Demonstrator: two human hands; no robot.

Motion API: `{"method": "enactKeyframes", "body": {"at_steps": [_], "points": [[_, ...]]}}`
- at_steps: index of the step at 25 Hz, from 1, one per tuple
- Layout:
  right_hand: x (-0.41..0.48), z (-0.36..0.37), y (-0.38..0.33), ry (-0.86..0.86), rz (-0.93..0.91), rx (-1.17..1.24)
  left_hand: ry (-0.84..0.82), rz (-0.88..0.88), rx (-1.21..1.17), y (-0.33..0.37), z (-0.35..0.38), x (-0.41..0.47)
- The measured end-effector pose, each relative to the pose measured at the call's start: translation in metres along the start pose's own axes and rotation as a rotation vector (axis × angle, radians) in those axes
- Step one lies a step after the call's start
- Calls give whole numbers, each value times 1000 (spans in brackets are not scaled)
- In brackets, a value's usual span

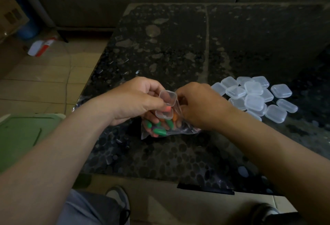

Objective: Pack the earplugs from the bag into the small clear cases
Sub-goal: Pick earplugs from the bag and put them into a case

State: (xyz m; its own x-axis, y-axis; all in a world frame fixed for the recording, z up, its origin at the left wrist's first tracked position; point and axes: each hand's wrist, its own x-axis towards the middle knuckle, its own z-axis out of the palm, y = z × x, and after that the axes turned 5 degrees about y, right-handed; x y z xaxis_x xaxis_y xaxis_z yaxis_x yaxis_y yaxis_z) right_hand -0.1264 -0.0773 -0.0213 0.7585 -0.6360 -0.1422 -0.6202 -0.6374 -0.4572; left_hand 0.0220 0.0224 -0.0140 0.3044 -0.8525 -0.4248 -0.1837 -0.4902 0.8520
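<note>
Left hand (pixel 133 99) round case (pixel 167 97), speckled table (pixel 169 46)

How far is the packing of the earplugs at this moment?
Done: nothing clearly; the pile of cases looks empty. In hand: the left hand holds an open case with one orange earplug; the right hand pinches the bag. Left: many earplugs and cases.

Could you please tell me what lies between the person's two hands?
In the head view, an open clear case, held by the left hand, sits between it and the right hand, above the bag of earplugs.
</note>
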Motion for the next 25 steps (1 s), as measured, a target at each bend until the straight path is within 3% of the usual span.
{"method": "enactKeyframes", "body": {"at_steps": [8,17,25], "points": [[-2,10,-2,87,-68,-56,14,6,25,-2,1,1],[-1,3,-1,16,-70,-70,31,6,32,-3,0,2],[-8,7,2,73,-139,-177,39,3,23,-3,1,-1]]}}
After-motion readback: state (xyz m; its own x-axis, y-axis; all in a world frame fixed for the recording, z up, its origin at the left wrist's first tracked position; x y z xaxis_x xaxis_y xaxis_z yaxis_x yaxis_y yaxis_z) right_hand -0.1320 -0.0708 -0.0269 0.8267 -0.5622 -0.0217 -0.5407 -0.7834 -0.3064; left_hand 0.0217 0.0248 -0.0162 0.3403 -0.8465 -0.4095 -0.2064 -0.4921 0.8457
